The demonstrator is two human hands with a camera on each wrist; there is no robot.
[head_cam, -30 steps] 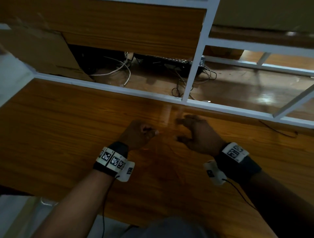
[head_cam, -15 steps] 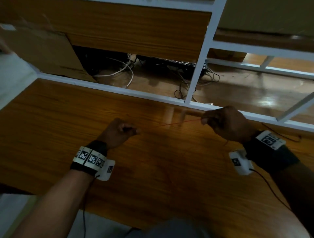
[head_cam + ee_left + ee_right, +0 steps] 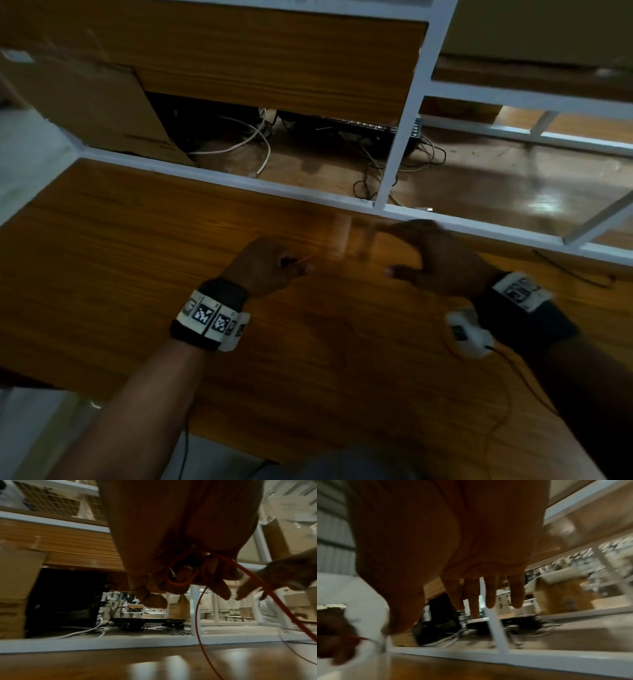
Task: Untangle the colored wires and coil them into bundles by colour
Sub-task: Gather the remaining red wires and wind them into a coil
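My left hand (image 3: 270, 263) hovers over the wooden table (image 3: 120, 274), its fingers curled round a small loop of red wire (image 3: 178, 584). From that fist (image 3: 214, 577) one red strand drops to the table and another slants off to the right. A short red end shows at the knuckles (image 3: 303, 260). My right hand (image 3: 428, 260) is a little to the right, blurred, with thumb and fingers spread. In the right wrist view its fingers (image 3: 488, 595) are straight and hold nothing. No other colored wire is visible.
A thin black wire (image 3: 575, 272) lies on the table at the right. A white frame rail (image 3: 239, 181) borders the far edge, with an upright post (image 3: 404, 137). Beyond it lie white and black cables (image 3: 253, 147), a black device (image 3: 342, 126) and cardboard (image 3: 85, 102).
Half a second ago my right hand pinched the red wire, stretched taut to the right. It has let go and moved back towards the left hand, which still grips the wire.
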